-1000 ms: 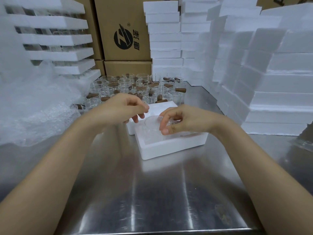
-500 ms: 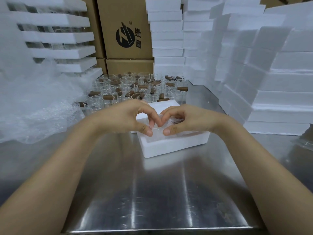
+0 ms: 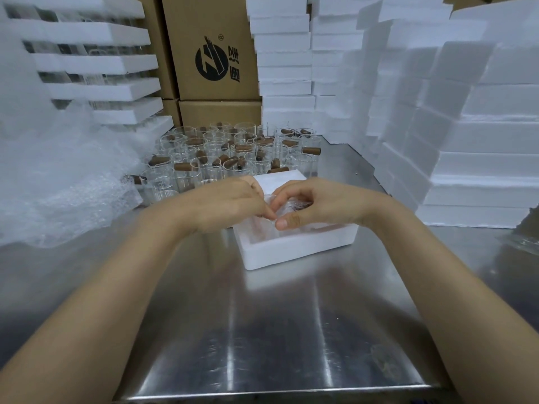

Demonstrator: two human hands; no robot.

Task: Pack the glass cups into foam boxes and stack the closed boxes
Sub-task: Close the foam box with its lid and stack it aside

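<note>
Grips the wrapped glass cup (image 3: pixel 287 209) in the right hand (image 3: pixel 320 205), fingers curled round it; touches the wrap with the blurred left hand (image 3: pixel 227 204), hold there impossible to tell. Keeps the cup low in the open foam box (image 3: pixel 294 249). Risks, if pressed askew, cracked glass or crumbled foam; risks, reaching forward, toppling the loose cups (image 3: pixel 233 153) just behind.

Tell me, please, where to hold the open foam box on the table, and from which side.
Probably best to take the foam box by its left and right outer walls: left hand from the left, right hand from the right. The walls are flat and upright; the top is open, with a cup in clear wrap inside, so keep it level.
</note>
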